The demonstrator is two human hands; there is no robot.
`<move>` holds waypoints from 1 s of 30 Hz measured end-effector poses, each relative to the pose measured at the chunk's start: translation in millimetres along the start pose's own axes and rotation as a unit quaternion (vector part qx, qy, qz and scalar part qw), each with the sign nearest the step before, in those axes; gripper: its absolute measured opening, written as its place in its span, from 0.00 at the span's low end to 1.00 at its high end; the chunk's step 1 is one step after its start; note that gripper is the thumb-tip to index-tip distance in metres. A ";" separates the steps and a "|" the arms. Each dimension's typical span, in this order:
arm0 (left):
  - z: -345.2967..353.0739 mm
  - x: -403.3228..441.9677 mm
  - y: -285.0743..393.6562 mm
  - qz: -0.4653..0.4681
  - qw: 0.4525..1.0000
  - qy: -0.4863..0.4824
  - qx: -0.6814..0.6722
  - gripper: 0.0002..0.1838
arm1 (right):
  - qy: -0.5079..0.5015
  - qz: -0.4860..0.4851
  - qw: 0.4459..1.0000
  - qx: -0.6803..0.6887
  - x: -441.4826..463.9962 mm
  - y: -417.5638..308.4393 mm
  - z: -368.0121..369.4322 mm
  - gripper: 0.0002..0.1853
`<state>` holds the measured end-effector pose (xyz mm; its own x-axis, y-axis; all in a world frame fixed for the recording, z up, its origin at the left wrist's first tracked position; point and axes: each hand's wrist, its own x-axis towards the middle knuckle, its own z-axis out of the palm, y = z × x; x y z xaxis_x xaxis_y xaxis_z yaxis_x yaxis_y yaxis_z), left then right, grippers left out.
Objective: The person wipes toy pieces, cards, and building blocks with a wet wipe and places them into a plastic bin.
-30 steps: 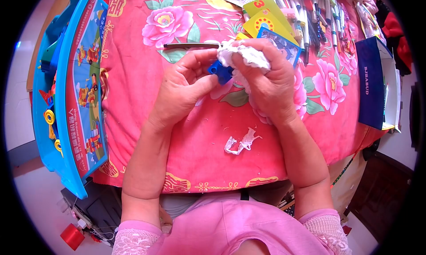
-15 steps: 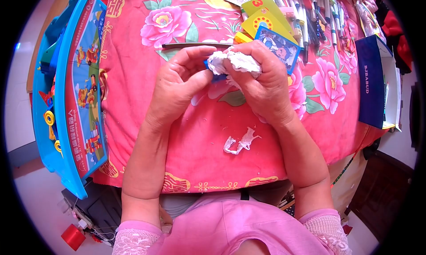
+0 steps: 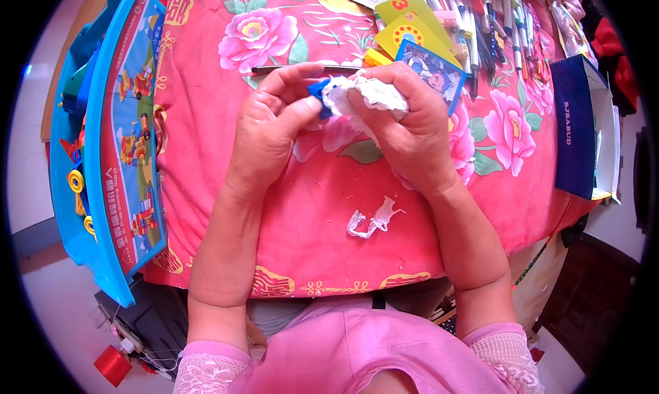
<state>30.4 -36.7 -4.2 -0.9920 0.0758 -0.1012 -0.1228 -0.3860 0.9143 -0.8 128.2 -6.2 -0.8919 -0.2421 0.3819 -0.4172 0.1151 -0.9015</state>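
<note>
My left hand (image 3: 280,119) pinches a small blue piece (image 3: 319,92) between thumb and fingers; its kind is mostly hidden. Crumpled white tissue (image 3: 379,94) is bunched in the closed fingers of my right hand (image 3: 415,123). One end of the tissue touches the blue piece between the two hands. Below them, a torn scrap of tissue (image 3: 374,219) lies on the red flowered cloth (image 3: 316,246). Just beyond my fingers, a thin dark stick (image 3: 271,69) rests on the cloth.
A blue plastic tray (image 3: 113,257) with colourful parts stands at the left. Yellow cards (image 3: 412,27), a blue-edged card (image 3: 432,71) and many pens (image 3: 473,33) lie at the back right. A dark blue box (image 3: 575,126) sits at the right edge.
My left hand has shifted slightly left, and more of the blue piece shows at its fingertips. The right hand and tissue have moved slightly right.
</note>
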 end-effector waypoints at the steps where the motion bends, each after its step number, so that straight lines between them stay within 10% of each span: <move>1: -0.1 0.2 -2.2 0.009 1.000 -0.002 0.016 0.18 | -0.006 -0.024 1.000 -0.008 0.4 1.6 0.1 0.10; 30: 1.8 -2.7 -3.7 0.048 0.997 -0.037 0.043 0.22 | -0.012 0.094 0.994 0.052 -2.4 2.2 2.5 0.07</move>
<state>33.6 -33.8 -6.7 -0.9937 0.1112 0.0157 -0.0202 -0.3151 0.9489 0.9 126.6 -9.6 -0.9477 -0.2488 0.1999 -0.2213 0.0609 -0.9733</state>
